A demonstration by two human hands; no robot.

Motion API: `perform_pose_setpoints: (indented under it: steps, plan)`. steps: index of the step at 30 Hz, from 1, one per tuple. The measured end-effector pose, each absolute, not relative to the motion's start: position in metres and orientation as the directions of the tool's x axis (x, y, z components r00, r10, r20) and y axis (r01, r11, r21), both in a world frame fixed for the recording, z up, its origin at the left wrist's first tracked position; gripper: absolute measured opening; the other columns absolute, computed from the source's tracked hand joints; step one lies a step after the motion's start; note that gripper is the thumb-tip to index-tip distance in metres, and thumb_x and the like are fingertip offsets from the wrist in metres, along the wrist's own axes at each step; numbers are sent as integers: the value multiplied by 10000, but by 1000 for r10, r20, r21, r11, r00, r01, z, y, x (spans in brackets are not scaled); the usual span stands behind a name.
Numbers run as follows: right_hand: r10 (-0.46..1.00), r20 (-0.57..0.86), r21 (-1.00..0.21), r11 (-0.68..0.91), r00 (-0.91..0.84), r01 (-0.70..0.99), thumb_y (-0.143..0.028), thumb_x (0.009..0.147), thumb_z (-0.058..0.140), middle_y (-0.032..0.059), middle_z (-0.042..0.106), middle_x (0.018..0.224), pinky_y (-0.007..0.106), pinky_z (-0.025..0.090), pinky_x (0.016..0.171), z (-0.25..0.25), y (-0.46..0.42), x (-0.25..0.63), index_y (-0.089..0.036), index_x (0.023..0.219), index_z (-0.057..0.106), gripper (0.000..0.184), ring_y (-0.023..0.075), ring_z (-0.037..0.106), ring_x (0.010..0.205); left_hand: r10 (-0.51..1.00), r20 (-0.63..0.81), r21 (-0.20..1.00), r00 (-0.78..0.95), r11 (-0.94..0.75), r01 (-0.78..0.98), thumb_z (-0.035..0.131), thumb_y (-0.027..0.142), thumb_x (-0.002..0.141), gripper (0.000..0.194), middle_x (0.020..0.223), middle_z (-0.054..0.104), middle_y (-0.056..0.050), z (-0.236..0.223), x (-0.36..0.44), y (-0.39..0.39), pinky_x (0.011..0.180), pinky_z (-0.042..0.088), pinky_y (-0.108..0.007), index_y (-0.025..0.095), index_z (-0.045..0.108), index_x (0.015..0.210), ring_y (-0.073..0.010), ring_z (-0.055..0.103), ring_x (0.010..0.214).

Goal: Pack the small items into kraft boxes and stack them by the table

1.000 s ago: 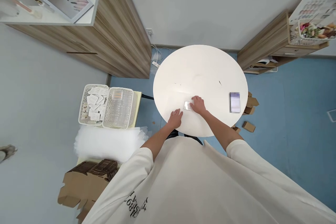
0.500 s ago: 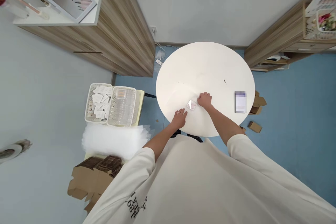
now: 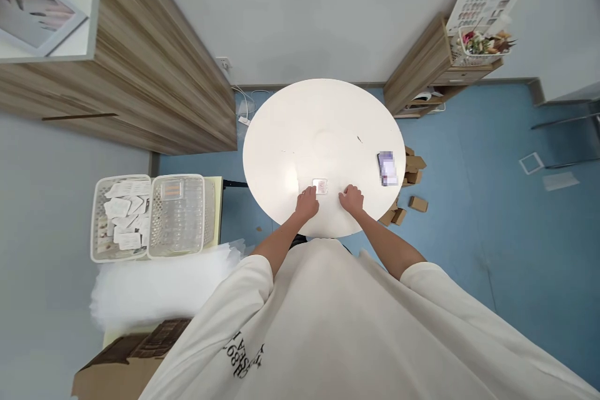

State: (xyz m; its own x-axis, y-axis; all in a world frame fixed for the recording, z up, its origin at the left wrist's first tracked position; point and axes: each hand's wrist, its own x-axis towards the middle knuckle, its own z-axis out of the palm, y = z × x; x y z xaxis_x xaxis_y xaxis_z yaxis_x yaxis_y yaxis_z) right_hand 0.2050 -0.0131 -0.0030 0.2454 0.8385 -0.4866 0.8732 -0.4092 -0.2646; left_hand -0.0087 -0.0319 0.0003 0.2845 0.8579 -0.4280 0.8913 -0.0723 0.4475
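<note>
A small clear flat case [image 3: 320, 186] with pinkish contents lies on the round white table [image 3: 323, 112]. My left hand [image 3: 307, 202] rests beside its lower left corner, fingers stretched forward and a ring on one of them. Whether the fingertips touch the case I cannot tell. To the right of the case and apart from it, my right hand [image 3: 352, 199] lies on the tabletop with its fingers curled in, and nothing shows in them.
A blurred-out phone-like object [image 3: 387, 169] lies at the table's right. Left, a side table bears a basket of white cards [image 3: 126, 212], a basket of clear cases [image 3: 175, 215] and white sheets [image 3: 159, 287]. Cardboard boxes [image 3: 418, 204] lie on the floor at right.
The case now lies square to me instead of tilted. My left hand has come up against its side, while my right hand has drawn away from it. The camera view has shifted right.
</note>
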Motion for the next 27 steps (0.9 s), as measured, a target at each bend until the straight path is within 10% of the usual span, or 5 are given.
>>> perform_pose_setpoints:
  steps: [7,16,27]
  plan:
    - [834,-545,-610,-326,-83,722,-222,912,511,34,659,1046,289,483,785,-5,-18,186,-237,1023,559,122,171,613,893,865,-449,459,223,9,888,465,162,895,721,1607,288,-177,-5,-2,-19,1063,409,-463,190,210,1569,-345,424,1378]
    - [812,-571,-585,-300,-120,753,-241,940,536,101,603,1244,311,496,907,-17,-19,173,-200,1121,648,217,190,621,1016,820,-554,456,145,153,877,527,142,854,621,1489,368,-177,-5,-4,2,980,450,-444,214,355,1446,-345,461,1309]
    - [765,-630,-539,-308,-132,784,-242,928,521,100,586,1252,308,510,815,-17,-10,174,-228,1540,313,646,209,610,983,855,-501,484,129,153,862,465,119,896,320,1318,501,-135,-4,-9,-6,921,461,-373,194,487,1207,-265,544,1155]
